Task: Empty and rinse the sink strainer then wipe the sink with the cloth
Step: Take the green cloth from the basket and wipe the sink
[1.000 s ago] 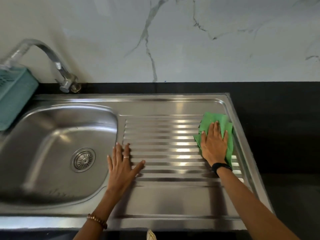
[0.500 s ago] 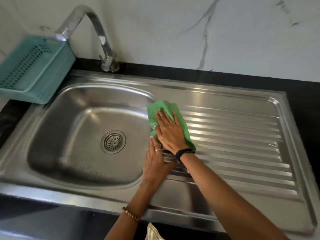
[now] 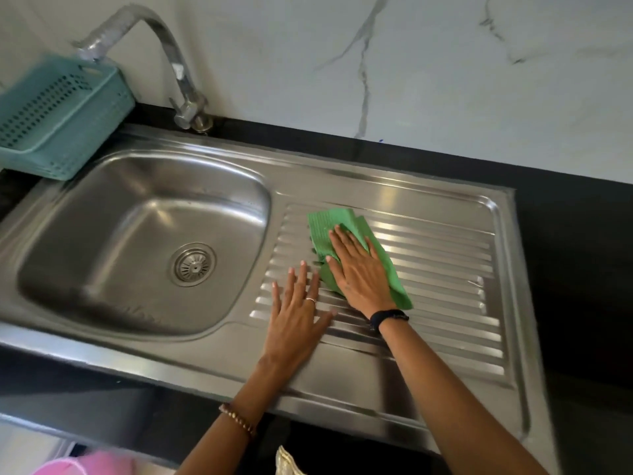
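Note:
A steel sink (image 3: 102, 186) has its round strainer (image 3: 192, 264) seated in the drain of the bowl. To the bowl's right lies the ribbed drainboard (image 3: 445, 269). On the ribs near the bowl lies a green cloth (image 3: 325, 228), and my right hand (image 3: 356, 272) presses flat on it, fingers pointing up-left. Beside it, my left hand (image 3: 298, 317) rests flat on the drainboard with fingers spread and nothing in it. A ring is on one of its fingers.
A curved tap (image 3: 171, 63) rises behind the bowl. A teal perforated basket (image 3: 58, 114) sits at the sink's far left corner. Black counter (image 3: 575, 269) surrounds the sink, with a marble wall (image 3: 411, 63) behind. Something pink (image 3: 85, 464) shows at the bottom left.
My right hand slid the cloth from the drainboard's right side to the bowl's edge, then slightly back right onto the ribs. The left hand has stayed flat on the steel.

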Available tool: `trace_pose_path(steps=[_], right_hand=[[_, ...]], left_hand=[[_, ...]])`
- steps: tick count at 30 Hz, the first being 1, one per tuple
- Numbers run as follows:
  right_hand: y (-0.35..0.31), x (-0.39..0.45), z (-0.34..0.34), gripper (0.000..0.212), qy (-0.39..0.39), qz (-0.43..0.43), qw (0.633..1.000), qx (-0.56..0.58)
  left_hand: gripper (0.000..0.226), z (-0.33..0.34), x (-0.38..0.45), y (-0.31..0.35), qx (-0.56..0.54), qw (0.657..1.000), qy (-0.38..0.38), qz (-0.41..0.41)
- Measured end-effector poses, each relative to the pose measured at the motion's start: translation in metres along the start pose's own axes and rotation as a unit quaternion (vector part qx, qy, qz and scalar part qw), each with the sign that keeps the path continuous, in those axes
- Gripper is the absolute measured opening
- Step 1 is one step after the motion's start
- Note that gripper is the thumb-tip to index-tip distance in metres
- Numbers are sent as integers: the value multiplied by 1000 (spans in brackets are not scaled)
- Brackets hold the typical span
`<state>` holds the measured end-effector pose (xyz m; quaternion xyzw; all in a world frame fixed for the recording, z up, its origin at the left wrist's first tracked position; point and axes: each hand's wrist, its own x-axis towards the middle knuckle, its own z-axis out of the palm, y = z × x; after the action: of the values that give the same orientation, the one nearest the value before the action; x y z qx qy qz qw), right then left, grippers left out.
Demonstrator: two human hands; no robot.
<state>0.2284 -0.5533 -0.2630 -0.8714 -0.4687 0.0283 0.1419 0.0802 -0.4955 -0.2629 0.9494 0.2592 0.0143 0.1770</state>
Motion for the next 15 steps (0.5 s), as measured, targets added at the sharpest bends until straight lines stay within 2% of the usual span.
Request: trace_pose_path(steps=[6,10,15], right_hand=[[73,-39,-15,44,28,97,995,-5],[101,-51,-20,42,32,157,987,-16],[78,-44,-3,52,19,223,974,-12]], left_hand=[[79,31,17,52,25,991,-79,103],[78,44,20,47,49,991,-97,75],[69,41,21,14,27,994,-88,53]])
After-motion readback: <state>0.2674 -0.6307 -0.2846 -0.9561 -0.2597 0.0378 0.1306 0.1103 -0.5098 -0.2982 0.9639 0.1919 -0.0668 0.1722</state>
